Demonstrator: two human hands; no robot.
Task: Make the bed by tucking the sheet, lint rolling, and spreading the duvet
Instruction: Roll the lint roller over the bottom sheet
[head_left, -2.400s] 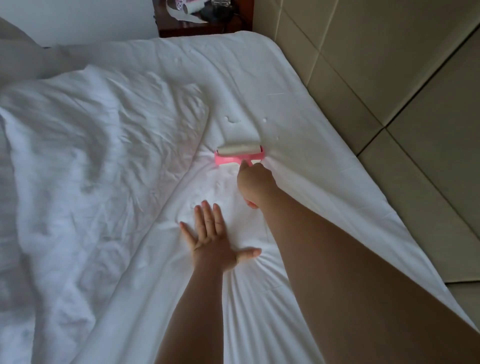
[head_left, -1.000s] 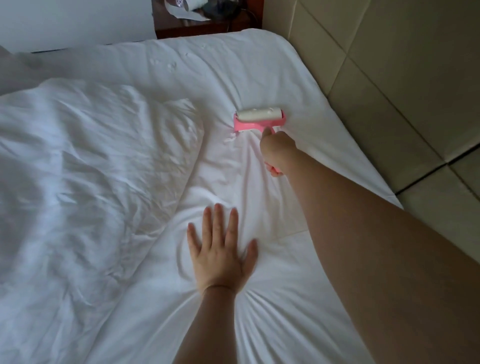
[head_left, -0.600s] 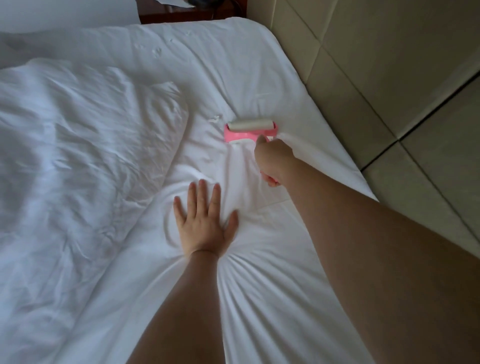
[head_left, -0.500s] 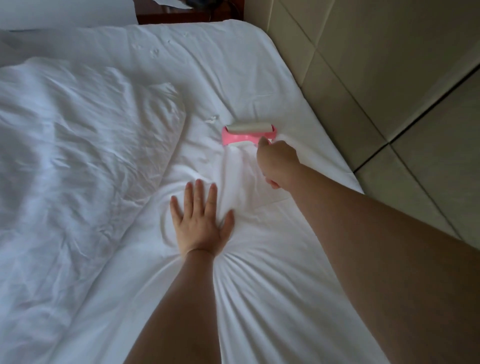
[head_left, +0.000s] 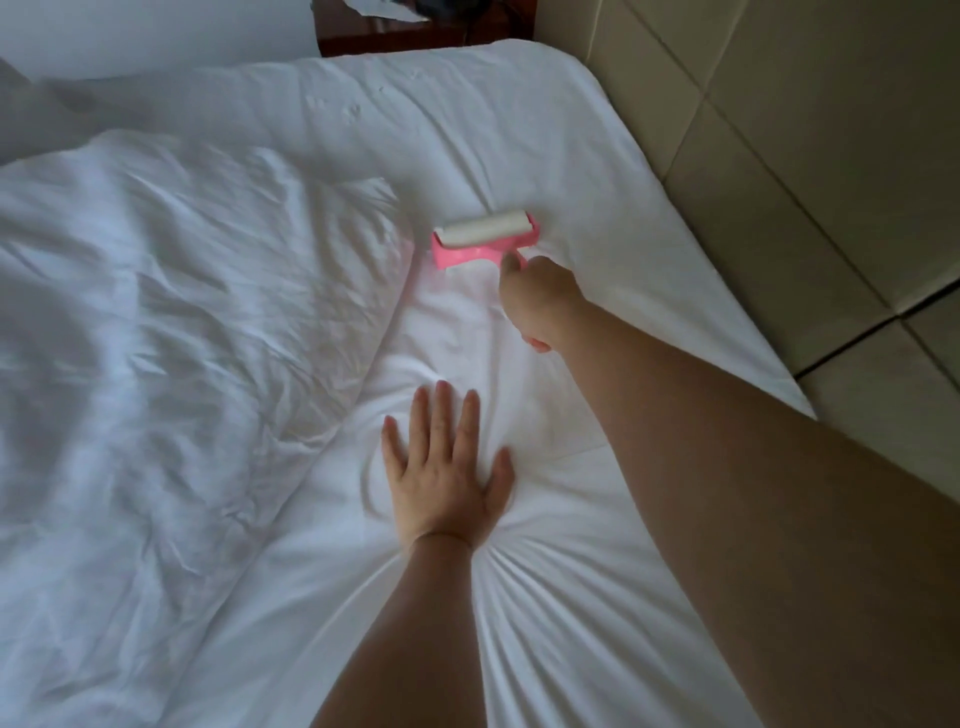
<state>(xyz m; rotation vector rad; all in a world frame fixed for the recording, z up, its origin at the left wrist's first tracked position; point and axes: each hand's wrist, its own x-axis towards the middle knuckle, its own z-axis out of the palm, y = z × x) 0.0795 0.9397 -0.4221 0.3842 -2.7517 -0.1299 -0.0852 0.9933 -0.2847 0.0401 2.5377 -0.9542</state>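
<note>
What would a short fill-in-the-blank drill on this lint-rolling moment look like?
1. The right hand grips the handle of the ____ lint roller.
2. The left hand presses ____ on the sheet.
3. The bunched duvet lies to the ____ of the left hand.

Missing words: pink; flat; left

We see a plain white sheet (head_left: 519, 130) and a plain white duvet (head_left: 156, 338) on the left. The lint roller (head_left: 485, 239) has a pink frame and a white roll. At far right lie beige floor tiles (head_left: 779, 130) with dark joints.
</note>
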